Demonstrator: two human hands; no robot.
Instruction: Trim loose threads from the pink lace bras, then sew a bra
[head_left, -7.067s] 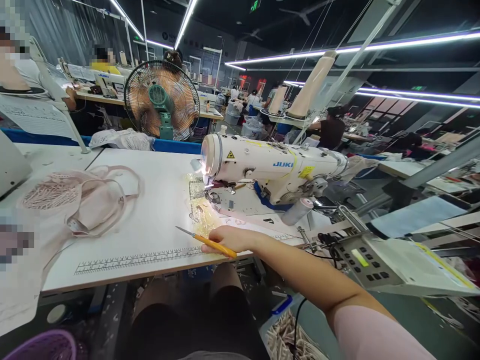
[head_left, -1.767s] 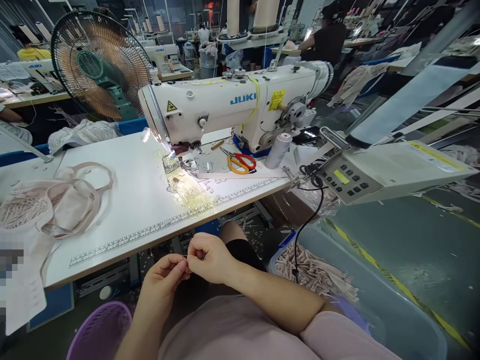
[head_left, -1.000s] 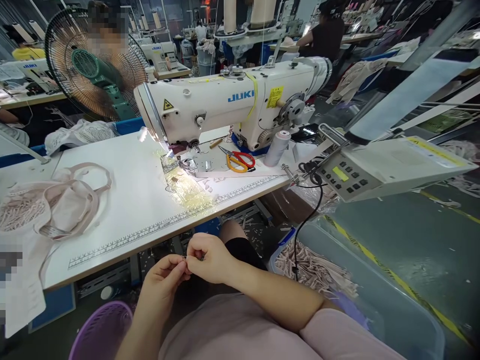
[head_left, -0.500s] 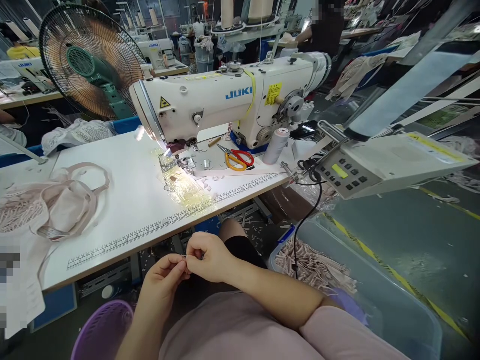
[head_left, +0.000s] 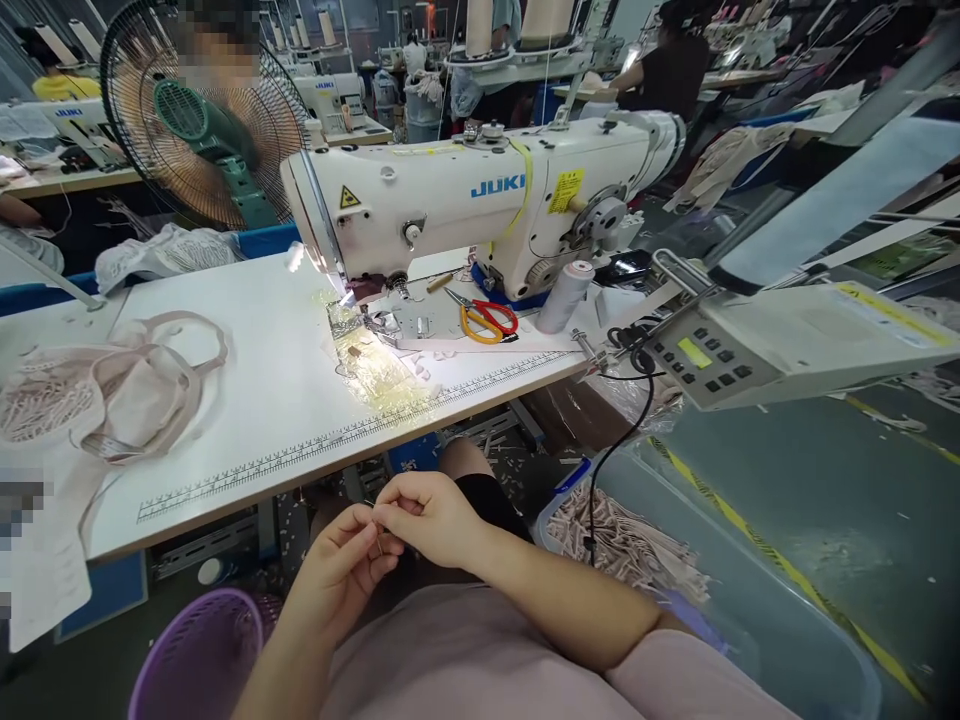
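A sewing workshop: JUKI machines [head_left: 442, 190], thread cones [head_left: 546, 22], piled fabric [head_left: 146, 395].

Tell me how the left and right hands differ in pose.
The left hand sits lower in view than the right hand. The left hand's lower fingers show, loosely bent; the right hand's are mostly hidden. Both meet at the fingertips, in front of the table.

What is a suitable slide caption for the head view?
Left hand and right hand meet before the white table, where scissors lie near a JUKI sewing machine.
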